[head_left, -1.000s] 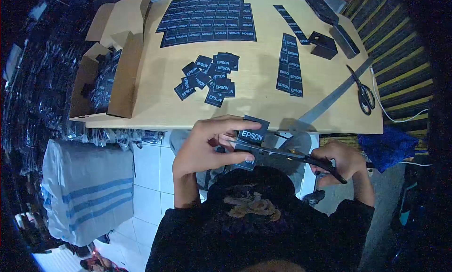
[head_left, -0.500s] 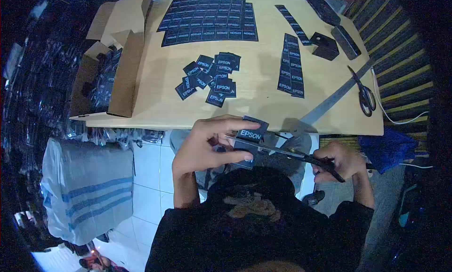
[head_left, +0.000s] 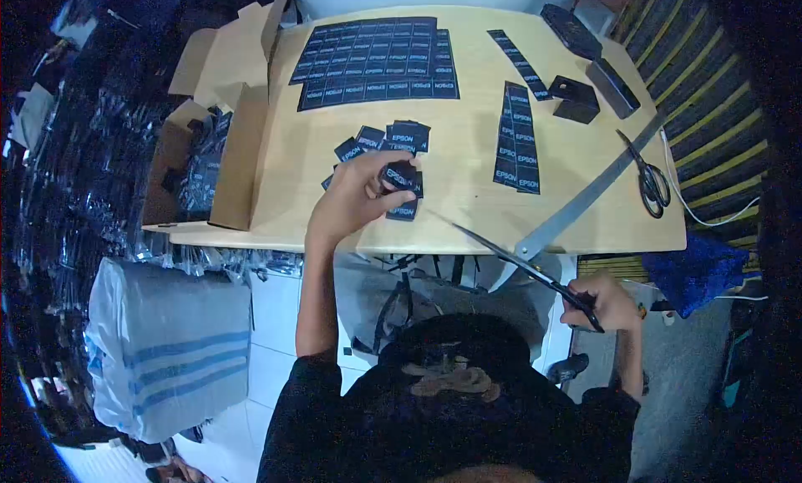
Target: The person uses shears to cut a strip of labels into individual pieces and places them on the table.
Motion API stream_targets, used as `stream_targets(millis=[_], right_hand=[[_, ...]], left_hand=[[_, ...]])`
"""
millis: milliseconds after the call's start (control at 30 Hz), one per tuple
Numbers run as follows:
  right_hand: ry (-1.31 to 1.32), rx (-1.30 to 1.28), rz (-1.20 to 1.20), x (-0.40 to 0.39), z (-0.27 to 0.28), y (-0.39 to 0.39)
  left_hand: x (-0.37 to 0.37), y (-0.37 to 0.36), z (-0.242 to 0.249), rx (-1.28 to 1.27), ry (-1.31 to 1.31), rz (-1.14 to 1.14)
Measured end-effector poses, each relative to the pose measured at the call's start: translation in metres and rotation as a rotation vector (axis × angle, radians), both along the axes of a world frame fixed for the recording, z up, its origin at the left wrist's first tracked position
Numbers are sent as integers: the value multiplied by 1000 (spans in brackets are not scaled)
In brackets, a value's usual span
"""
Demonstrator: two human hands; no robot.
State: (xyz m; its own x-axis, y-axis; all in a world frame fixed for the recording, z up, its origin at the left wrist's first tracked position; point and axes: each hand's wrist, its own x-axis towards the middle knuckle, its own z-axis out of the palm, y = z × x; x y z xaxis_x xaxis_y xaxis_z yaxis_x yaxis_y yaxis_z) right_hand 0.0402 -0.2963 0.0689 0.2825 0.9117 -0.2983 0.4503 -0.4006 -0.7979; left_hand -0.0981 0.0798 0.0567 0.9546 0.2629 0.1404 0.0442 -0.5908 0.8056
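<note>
My left hand (head_left: 347, 200) is over the near part of the table, its thumb and fingers closed on a black label (head_left: 398, 175) printed EPSON in pale letters. Beneath and behind it lies a loose pile of similar square labels (head_left: 409, 137), partly hidden by the hand. My right hand (head_left: 608, 302), in front of the table edge, is wrapped around the handles of a pair of long scissors (head_left: 535, 272). The blades are apart and point left, their tips short of the label.
Uncut label sheets (head_left: 368, 61) lie at the back of the table (head_left: 468, 170), with label strips (head_left: 516, 140) to the right. A steel ruler (head_left: 585, 200), second scissors (head_left: 652, 182) and small black boxes (head_left: 576, 100) occupy the right side. An open cardboard box (head_left: 238, 170) stands left.
My left hand has moved forward and left from the scissors to the label pile, carrying a label. The scissor blades, earlier across a label strip, now have nothing between them.
</note>
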Motion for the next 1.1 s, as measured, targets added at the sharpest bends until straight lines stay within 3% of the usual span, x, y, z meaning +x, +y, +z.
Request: stream_targets(millis=[67, 133, 200, 233, 300, 400, 433, 533, 567, 733, 833, 867, 1000, 1067, 1100], right_hand=[[-42, 19, 3, -2, -4, -7], [60, -5, -103, -7, -2, -10], [51, 94, -108, -9, -9, -14], [58, 96, -126, -10, -10, -16], [141, 89, -183, -13, -12, -19], [138, 218, -212, -17, -23, -23], [117, 168, -204, -16, -26, -26], [180, 162, -247, -22, -28, -30], [181, 165, -256, -23, -29, -31], [202, 190, -305, -30, -33, -34], [122, 191, -299, -30, -36, -35], [117, 189, -311, -31, -38, -35], [173, 433, -459, -44, -42, -19], [224, 415, -516, -49, -44, -19], [237, 432, -530, -51, -50, -19]], left_hand=[[8, 12, -9, 380, -46, 50], [6, 18, -3, 574, 8, 82], [5, 21, -3, 796, -99, 189], [5, 25, -5, 800, -102, 176], [4, 34, -10, 516, 24, 213], [0, 43, -15, 665, 58, 269], [0, 43, -13, 645, 156, 306], [-7, 47, -19, 554, 83, 421], [-9, 48, -18, 541, 228, 496], [-14, 39, -12, 689, 227, 485], [3, 5, 0, 576, -49, 269], [12, -13, 11, 445, 4, 169], [54, -65, 10, 337, -87, -251], [85, -87, 9, 173, -29, -266], [103, -91, 2, 268, -89, -240]])
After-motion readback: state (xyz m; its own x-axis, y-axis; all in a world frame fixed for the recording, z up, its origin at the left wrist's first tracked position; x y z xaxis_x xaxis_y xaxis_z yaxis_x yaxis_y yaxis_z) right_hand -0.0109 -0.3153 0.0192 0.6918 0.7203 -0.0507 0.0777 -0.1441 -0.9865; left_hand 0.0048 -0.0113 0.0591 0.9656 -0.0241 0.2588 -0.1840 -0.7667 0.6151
